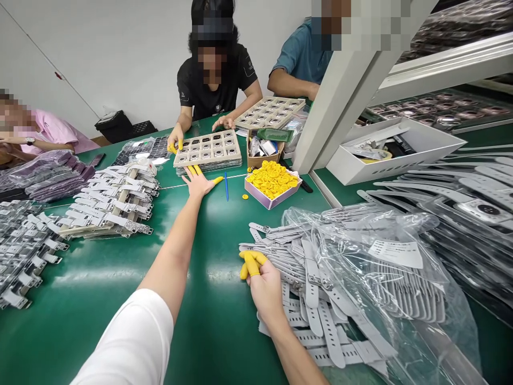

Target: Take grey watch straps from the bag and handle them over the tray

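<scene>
My left hand is stretched far across the green table, fingers spread, yellow finger cots on the tips touching the near edge of a stack of beige trays filled with watch cases. My right hand, also in yellow cots, rests curled at the left edge of a pile of grey watch straps; whether it grips a strap I cannot tell. A person in a black shirt opposite holds the far corners of the same tray stack with a hand.
A box of yellow finger cots and a blue pen lie by the trays. Clear plastic bags cover straps at right. Stacked straps sit at left. A white bin and a slanted post stand at right.
</scene>
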Tool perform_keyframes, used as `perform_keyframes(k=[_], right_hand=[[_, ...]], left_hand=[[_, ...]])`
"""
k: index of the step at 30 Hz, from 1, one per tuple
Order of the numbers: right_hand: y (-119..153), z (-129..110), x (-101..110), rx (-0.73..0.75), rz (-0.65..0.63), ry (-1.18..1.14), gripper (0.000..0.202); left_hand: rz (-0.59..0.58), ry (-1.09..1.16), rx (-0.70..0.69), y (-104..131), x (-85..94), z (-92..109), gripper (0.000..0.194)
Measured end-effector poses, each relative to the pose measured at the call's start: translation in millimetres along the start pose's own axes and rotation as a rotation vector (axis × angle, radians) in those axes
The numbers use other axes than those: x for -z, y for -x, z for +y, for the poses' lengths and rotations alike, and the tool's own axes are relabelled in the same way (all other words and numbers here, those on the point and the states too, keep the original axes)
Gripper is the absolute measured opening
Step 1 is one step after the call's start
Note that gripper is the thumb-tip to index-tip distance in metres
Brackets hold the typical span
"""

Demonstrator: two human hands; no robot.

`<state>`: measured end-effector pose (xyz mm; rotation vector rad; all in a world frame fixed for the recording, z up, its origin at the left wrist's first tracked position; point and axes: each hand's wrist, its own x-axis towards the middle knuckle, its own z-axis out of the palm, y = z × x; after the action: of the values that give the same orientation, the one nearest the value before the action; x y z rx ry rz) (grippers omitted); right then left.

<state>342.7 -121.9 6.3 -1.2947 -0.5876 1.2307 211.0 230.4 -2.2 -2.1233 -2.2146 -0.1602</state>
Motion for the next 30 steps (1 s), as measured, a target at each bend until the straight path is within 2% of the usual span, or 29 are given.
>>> perform_keyframes(k=[8,17,24,30], right_hand=[[0,-1,0,0.003,0.0,-0.002,0.036],[0,-3,-1,0.034,-0.012,-0.01,0.037],[-1,-4,-2,0.053,-0.012,-0.007,0.033],[-1,-2,-1,0.049,-0.009,-0.01,0.028]], left_hand=[[0.103,0.009,-0.001,7,1.4,2,0.109],[0.116,-0.038,-0.016,13,10.6,2,0.075],[0.124,-0.123,-0.165,40,33.6,-5,0.06],[0.066,-0.144,-0.224,61,40.9,3,0.056]])
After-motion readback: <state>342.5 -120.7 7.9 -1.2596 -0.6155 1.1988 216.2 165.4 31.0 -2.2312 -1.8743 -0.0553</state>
